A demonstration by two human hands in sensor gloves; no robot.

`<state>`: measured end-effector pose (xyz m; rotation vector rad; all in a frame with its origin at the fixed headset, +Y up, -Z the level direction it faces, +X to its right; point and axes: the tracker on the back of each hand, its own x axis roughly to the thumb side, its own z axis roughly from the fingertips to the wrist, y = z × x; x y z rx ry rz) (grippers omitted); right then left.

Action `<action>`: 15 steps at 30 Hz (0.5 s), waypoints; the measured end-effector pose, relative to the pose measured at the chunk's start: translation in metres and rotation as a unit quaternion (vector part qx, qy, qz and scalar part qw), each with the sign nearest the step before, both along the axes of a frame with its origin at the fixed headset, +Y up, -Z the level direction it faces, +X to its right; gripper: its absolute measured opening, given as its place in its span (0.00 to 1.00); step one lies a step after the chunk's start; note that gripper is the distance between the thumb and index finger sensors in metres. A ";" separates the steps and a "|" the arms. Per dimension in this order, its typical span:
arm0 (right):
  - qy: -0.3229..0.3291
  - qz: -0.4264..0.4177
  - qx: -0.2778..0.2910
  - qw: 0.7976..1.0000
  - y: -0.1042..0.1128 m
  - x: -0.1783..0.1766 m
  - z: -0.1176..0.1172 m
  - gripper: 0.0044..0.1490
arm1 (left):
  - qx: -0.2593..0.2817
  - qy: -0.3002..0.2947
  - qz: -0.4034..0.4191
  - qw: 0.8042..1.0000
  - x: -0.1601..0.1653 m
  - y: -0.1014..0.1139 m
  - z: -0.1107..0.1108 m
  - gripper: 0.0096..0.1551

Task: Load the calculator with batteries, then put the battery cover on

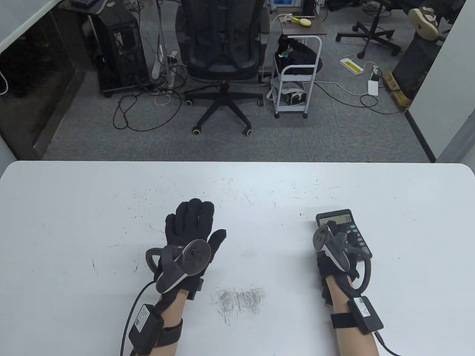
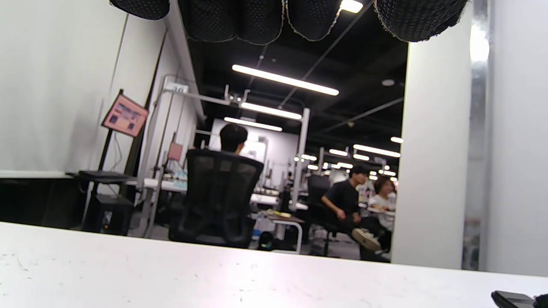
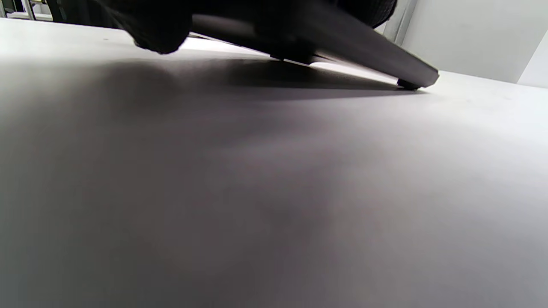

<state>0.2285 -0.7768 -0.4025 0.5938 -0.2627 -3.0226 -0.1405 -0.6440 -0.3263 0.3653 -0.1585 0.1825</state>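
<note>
We are working at the white worktop, and the calculator is sitting face up at the lower right of the frame with its display showing digits. Our right hand is resting over its keypad; in the right wrist view the calculator is tilting, near edge raised and far corner touching the worktop, so we judge that the hand is gripping it, though the fingers are mostly hidden. Our left hand is lying flat at lower centre, fingers spread, holding nothing. No loose batteries or cover are showing, and the lit display suggests both steps are done. The next move, we judge, is setting the calculator down flat and letting go.
</note>
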 end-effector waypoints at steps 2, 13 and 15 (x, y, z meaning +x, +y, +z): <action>0.000 -0.006 -0.008 1.000 -0.001 0.000 -0.001 0.47 | -0.001 0.000 0.000 1.000 0.000 0.000 0.000 0.46; 0.002 -0.033 0.000 0.999 0.004 0.002 0.001 0.46 | -0.007 0.001 -0.006 1.000 0.001 -0.001 -0.001 0.46; 0.011 -0.051 0.012 0.999 0.012 0.001 0.002 0.47 | -0.008 0.002 -0.008 1.000 0.001 -0.001 -0.002 0.46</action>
